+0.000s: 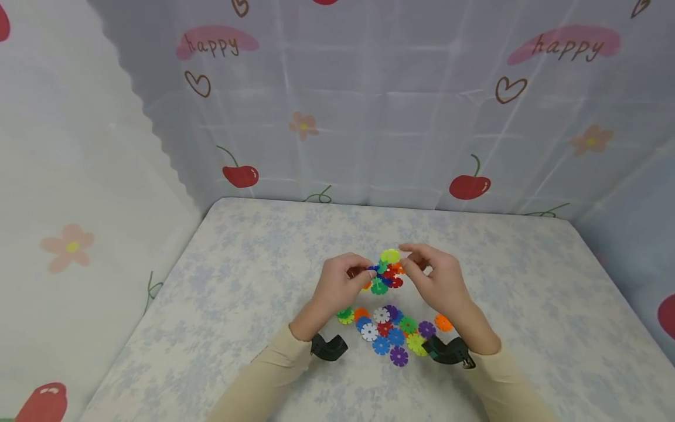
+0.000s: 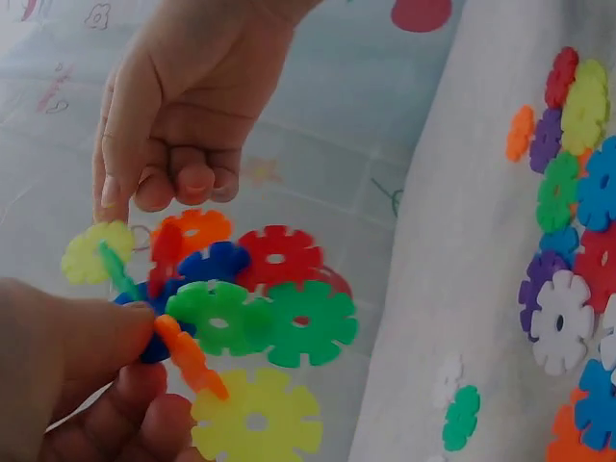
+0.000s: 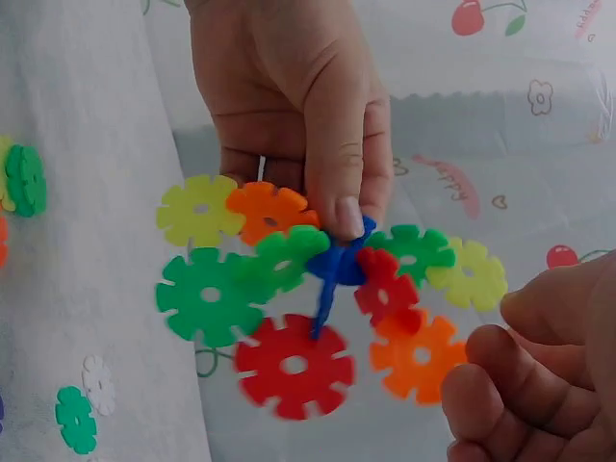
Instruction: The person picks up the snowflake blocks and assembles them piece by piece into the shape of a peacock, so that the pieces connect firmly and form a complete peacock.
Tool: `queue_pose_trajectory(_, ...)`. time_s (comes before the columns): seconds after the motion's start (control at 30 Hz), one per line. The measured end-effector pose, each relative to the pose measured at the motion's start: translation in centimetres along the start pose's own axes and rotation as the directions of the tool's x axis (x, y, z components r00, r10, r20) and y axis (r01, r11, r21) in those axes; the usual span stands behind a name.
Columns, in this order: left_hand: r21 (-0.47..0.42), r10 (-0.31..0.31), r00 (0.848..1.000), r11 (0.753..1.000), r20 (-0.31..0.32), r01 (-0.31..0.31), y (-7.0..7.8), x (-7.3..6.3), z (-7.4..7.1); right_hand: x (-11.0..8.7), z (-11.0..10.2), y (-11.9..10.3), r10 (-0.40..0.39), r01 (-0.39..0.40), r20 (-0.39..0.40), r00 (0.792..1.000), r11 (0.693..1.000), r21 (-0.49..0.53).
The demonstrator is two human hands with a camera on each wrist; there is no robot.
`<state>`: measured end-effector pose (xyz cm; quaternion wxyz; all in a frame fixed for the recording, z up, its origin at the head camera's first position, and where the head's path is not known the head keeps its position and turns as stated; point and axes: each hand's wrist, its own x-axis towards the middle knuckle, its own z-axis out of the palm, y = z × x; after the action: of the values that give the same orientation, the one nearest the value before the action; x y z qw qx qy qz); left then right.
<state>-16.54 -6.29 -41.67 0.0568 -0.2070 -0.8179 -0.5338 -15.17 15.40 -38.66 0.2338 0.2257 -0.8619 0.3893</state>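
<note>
Pinching joined disc cluster [image 1: 389,274] by blue disc [image 3: 337,269] btw thumb & fingers of L hand [image 1: 341,281], near ctr of head frame, higher in frame than loose discs [image 1: 395,337]. Holding R hand [image 1: 440,281] just right of yellow disc [image 1: 390,257], w/ thumb & index apart, rest curled; can't tell if touching. Prob. mid-assembly, fitting or checking yellow disc; calls for steady L pinch, gentle straight push next

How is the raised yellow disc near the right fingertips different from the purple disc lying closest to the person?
The yellow disc is light in colour; the purple disc is dark. The yellow disc belongs to a joined piece held above the table; the purple disc lies on it. Both have notched rims.
</note>
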Motion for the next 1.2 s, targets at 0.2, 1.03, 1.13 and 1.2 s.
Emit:
queue_pose_trajectory(0.2, -0.740, -0.411, 0.911, 0.605, 0.026, 0.294, 0.2, 0.7, -0.8, 0.2, 0.1, 0.4, 0.207, -0.207, -0.003, 0.978, 0.976, 0.071)
queue_pose_trajectory(1.03, -0.717, -0.359, 0.933, 0.646, 0.016, 0.261, 1.3, 0.1, 0.9, 0.0, 1.2, 0.6, 0.145, -0.174, 0.164, 0.976, 0.969, 0.176)
queue_pose_trajectory(1.13, -0.723, -0.339, 0.940, 0.641, 0.035, 0.258, 1.3, -0.1, 1.0, 0.0, 1.0, 0.7, 0.129, -0.158, 0.136, 0.982, 0.960, 0.230)
queue_pose_trajectory(1.2, -0.723, -0.323, 0.945, 0.641, 0.051, 0.258, 1.4, -0.1, 1.0, 0.0, 0.8, 0.8, 0.118, -0.140, 0.092, 0.989, 0.944, 0.300)
